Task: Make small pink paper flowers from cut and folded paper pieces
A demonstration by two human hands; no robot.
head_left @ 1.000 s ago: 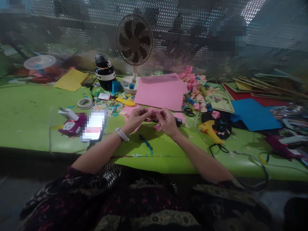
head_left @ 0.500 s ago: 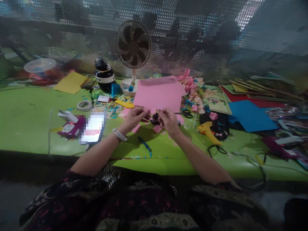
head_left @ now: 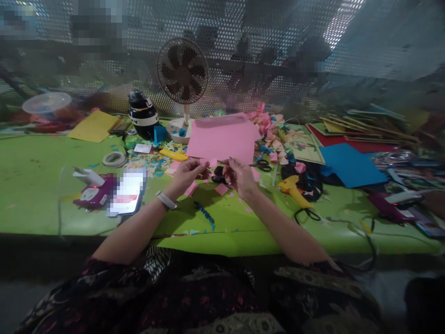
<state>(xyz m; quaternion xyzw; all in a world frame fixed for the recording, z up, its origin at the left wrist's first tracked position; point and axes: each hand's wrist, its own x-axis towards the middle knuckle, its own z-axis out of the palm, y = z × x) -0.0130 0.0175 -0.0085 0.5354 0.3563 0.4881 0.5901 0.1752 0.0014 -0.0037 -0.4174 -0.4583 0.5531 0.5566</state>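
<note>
Both my hands are raised just above the green table [head_left: 41,185], fingertips meeting around a small pink paper piece [head_left: 212,163]. My left hand [head_left: 186,174], with a pale watch on the wrist, pinches its left side. My right hand [head_left: 239,176] pinches its right side. Behind the hands lies a large pink paper sheet [head_left: 222,138]. Small pink paper scraps [head_left: 221,189] lie on the table under my hands, beside a small black object [head_left: 218,178]. A blue strip [head_left: 204,214] lies nearer the table's front edge.
A phone [head_left: 125,192] and a purple punch [head_left: 92,195] lie at the left, with a tape roll [head_left: 114,159]. A fan [head_left: 182,74] and a dark bottle [head_left: 142,113] stand behind. A yellow glue gun [head_left: 295,190], scissors [head_left: 262,164], folded paper pieces [head_left: 274,134] and blue paper [head_left: 349,164] lie at the right.
The view has shifted slightly left and down. My hands stay together on the small pink piece, working it with the fingertips, and have drifted a little farther from me.
</note>
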